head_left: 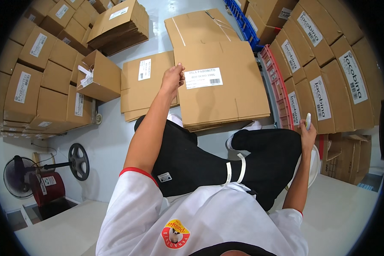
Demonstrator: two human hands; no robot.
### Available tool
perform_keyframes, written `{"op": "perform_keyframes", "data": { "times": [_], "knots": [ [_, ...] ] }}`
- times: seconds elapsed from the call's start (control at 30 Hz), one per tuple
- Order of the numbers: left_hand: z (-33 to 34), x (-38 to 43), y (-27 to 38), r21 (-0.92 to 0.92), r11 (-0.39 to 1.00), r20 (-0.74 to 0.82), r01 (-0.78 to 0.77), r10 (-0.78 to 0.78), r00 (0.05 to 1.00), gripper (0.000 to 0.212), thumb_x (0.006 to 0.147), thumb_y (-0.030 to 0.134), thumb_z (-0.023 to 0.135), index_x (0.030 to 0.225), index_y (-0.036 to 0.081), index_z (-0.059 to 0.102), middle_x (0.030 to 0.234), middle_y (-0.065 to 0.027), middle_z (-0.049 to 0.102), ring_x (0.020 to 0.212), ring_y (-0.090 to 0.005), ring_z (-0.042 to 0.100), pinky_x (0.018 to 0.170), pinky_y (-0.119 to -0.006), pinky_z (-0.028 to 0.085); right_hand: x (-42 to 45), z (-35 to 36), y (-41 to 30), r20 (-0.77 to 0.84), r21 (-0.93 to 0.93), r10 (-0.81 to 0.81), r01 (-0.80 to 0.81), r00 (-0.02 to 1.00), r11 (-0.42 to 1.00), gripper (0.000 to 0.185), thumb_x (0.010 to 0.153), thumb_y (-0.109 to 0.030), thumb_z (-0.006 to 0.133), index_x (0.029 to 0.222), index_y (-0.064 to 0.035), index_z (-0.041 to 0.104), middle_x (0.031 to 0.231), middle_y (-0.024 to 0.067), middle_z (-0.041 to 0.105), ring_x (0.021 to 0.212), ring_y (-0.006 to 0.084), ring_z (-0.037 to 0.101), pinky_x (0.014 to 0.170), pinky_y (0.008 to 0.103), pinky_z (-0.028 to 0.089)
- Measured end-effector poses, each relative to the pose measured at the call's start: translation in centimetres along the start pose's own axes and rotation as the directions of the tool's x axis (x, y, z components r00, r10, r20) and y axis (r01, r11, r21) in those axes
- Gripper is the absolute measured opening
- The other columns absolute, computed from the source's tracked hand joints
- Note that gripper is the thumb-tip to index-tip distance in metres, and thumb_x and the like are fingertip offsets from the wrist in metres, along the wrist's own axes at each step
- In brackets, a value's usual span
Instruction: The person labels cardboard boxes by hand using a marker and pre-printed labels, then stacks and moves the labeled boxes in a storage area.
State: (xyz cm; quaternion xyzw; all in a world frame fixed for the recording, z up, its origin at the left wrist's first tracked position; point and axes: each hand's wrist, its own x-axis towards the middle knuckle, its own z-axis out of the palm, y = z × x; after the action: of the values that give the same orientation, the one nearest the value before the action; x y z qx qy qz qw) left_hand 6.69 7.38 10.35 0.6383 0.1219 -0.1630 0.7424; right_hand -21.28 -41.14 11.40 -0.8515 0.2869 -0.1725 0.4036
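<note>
My left hand (173,78) has its fingers curled in, with nothing visible in them. It hovers at or just above the left edge of a flattened cardboard carton (220,102), the top one of a stack, beside a white printed label (203,78) with a barcode. Whether the fingertips touch the cardboard is hard to tell. Off to the right, next to my right knee, my right hand (308,132) grips a small white tube, marker-like in shape (308,121), pointing up. My knees straddle the near end of the stack.
Lower flat cartons (150,86) lie left of the stack; strapped ones (198,27) lie behind. An open carton (104,76) holds white scraps. Packed cartons line both sides, beside a red plastic crate (280,86) and blue crate (243,22). A fan (19,176) stands lower left.
</note>
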Motion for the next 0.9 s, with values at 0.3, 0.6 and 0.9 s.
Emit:
{"op": "perform_keyframes", "data": {
  "times": [0.3,0.6,0.9],
  "knots": [
    [-0.1,0.0,0.1,-0.039,0.999,0.001,0.024,-0.024,1.0,0.028,0.102,0.036,0.055,0.087,0.014,0.057,0.07,0.005,0.046,0.066,-0.0104,0.049,0.064,-0.028,0.041,0.0,0.1,0.0,-0.008,-0.025,0.027,-0.027,1.0,0.999,0.023,0.095,-0.021,0.065,0.097,0.0023,0.069,0.077,0.0009,0.063,0.074,0.0093,0.057,0.071,0.0253,0.044],
    [-2.5,3.0,0.1,-0.202,0.979,-0.114,-0.031,0.008,0.993,0.028,0.101,0.016,0.05,0.126,0.003,0.053,0.099,-0.0073,0.06,0.083,-0.0185,0.061,0.068,-0.031,0.051,0.9,0.2,0.2,0.01,-0.066,-0.012,0.012,1.0,0.998,0.027,0.093,-0.021,0.065,0.105,0.0031,0.069,0.081,0.0095,0.07,0.076,0.0162,0.065,0.076,0.0314,0.05],
    [-18.0,6.4,-3.6,0.235,0.964,-0.133,0.127,-0.097,0.986,0.035,0.101,0.028,0.056,0.124,0.001,0.058,0.107,-0.0098,0.067,0.094,-0.0197,0.067,0.081,-0.032,0.056,1.5,4.5,-7.6,0.263,-0.289,-0.052,0.13,0.964,0.948,0.026,0.095,-0.02,0.065,0.105,0.0035,0.067,0.081,0.0096,0.068,0.07,0.0182,0.062,0.067,0.0338,0.049]
  ]
}}
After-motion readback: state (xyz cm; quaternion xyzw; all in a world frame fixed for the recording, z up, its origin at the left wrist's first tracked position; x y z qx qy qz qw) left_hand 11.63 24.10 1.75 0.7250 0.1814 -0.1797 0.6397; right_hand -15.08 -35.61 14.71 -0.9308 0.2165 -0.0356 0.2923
